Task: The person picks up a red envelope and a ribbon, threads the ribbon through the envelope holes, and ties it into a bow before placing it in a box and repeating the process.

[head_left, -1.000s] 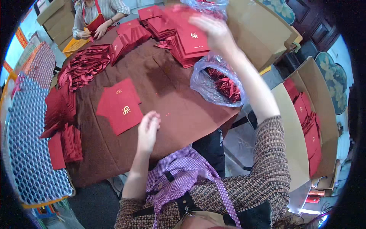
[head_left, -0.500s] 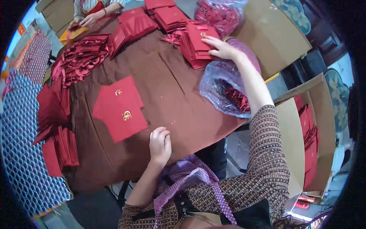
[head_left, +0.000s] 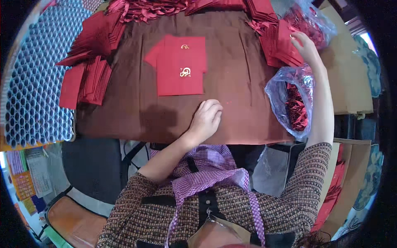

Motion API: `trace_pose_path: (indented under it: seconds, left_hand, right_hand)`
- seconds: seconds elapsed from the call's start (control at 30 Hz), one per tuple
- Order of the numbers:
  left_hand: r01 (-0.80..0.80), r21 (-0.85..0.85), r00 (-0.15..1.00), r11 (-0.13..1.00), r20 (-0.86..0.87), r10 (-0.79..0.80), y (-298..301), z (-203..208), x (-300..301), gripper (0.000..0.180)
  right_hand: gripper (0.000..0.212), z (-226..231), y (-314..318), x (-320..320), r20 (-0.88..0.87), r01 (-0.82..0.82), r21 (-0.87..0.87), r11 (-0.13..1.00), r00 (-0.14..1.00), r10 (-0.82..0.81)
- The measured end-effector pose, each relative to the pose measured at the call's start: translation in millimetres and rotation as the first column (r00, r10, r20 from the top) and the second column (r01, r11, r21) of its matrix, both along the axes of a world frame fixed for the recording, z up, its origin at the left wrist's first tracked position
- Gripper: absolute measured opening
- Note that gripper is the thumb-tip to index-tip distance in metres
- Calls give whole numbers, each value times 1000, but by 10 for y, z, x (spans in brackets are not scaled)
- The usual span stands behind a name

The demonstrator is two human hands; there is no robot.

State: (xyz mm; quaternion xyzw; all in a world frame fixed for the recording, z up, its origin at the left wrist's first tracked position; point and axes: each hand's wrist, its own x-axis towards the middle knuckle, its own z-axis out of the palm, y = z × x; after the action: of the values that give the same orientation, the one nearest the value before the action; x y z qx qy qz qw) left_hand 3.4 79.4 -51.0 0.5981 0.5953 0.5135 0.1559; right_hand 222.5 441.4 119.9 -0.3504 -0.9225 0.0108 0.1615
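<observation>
My left hand [head_left: 208, 118] rests on the brown cloth near the table's front edge, its fingers curled in, with nothing visible in them. Just beyond it lie a few overlapping flat red paper pieces [head_left: 180, 84] with gold emblems. At the far right, my right hand [head_left: 305, 46] reaches onto a fanned stack of similar red pieces [head_left: 285, 43]. Its fingers are stretched out over the top piece, apart from one another. Beneath that forearm sits a clear plastic bag [head_left: 275, 89] of dark red ribbon-like bits, partly hidden by the arm.
More red stacks [head_left: 97, 80] line the left side of the brown cloth [head_left: 244, 120], and a heap of red ribbons [head_left: 153, 10] lies at the back. Another filled plastic bag [head_left: 308, 22] stands back right. Cardboard boxes [head_left: 345, 78] flank the right. A blue patterned surface [head_left: 39, 82] borders the left.
The view has swung, so the table sits higher in the picture and the person across it is out of sight. My right hand remains at the stack; my left stays curled on the cloth.
</observation>
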Motion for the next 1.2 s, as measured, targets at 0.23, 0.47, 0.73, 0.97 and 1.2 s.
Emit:
trace_pose_path:
  seconds: [0.23,0.47,0.73,0.97,1.2]
  left_hand:
    - [-115,32,982,993,154,108,-88,238,-231,17]
    - [-642,-73,722,763,-392,570,-106,233,-1000,75]
    - [-588,-244,779,771,-428,458,-246,146,-871,80]
    - [-617,-165,744,770,-440,502,-303,92,-780,79]
    - [-504,-266,858,821,-259,443,-418,335,-775,83]
  right_hand:
    - [28,-21,-1259,-1200,21,-240,-427,872,961,275]
    - [34,-1217,-2125,-1801,-100,-90,-832,547,995,12]
    - [36,-1413,-2782,-1901,-344,39,-234,972,931,-120]
    - [31,-1489,-2838,-1911,-550,-25,-133,991,833,-53]
    - [20,-1390,-2706,-1816,-653,-120,-553,825,677,-339]
